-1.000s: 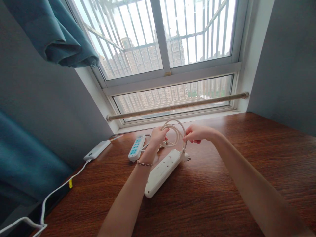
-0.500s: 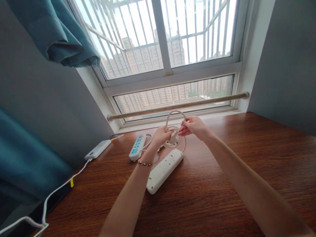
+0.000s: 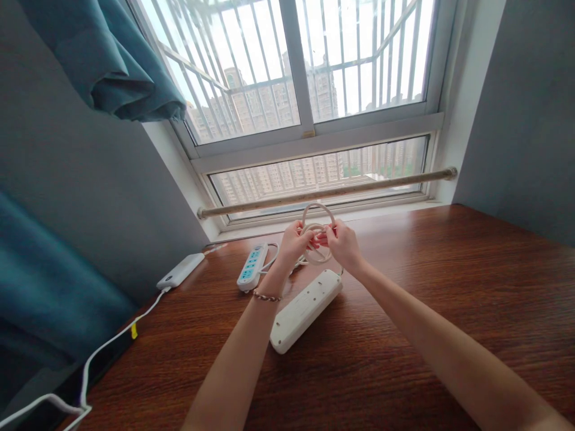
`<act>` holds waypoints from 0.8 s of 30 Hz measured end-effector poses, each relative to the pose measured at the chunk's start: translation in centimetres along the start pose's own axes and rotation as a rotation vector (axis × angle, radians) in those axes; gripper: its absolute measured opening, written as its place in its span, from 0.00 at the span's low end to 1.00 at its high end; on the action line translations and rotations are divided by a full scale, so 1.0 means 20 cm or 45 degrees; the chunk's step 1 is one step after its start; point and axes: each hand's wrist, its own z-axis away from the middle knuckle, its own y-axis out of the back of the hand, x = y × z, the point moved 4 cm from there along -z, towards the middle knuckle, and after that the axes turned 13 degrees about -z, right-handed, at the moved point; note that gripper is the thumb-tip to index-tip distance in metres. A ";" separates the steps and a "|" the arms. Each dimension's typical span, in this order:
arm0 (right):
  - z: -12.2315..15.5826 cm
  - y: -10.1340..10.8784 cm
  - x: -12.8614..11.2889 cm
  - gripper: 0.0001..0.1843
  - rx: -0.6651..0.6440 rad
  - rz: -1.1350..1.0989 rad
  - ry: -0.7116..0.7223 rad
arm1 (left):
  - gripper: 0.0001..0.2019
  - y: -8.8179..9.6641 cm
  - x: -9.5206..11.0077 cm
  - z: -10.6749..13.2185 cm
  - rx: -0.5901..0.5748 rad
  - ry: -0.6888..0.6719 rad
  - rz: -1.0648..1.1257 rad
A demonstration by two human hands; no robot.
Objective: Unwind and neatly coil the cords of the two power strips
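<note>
A coiled white power cord (image 3: 318, 206) is held up between my two hands above the table. My left hand (image 3: 295, 244) grips the loops on their left side, its fingers closed. On the right side of the coil, the fingers of my right hand (image 3: 344, 243) are wrapped round the cord. My fingers hide part of the loops, and the plug cannot be made out. Just below the hands lies a white power strip (image 3: 306, 311), face down and slanted, joined to the cord at its far end.
A smaller power strip with blue sockets (image 3: 251, 267) lies left of my left hand. Farther left, a white power bank (image 3: 180, 271) has a white cable (image 3: 119, 334) running off the table. Beyond the wooden table (image 3: 431, 287) are a rail (image 3: 332, 193) and a barred window.
My right hand has come down and left, closing round the coil beside my left hand. The plug that showed between the hands is now hidden. The white power strip has shifted slightly right.
</note>
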 end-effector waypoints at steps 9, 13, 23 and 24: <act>-0.09 0.09 0.07 0.06 -0.212 0.164 0.063 | 0.14 0.00 -0.02 0.01 -0.111 0.056 0.140; -0.07 0.06 0.06 0.08 -0.140 0.163 0.120 | 0.13 -0.01 -0.02 0.03 -0.228 0.150 0.163; -0.01 0.04 0.00 0.11 -0.364 0.420 0.539 | 0.13 0.03 0.01 0.03 -0.446 0.079 0.234; -0.01 0.04 0.00 0.12 -0.387 0.519 0.624 | 0.13 0.04 0.01 0.03 -0.441 0.068 0.216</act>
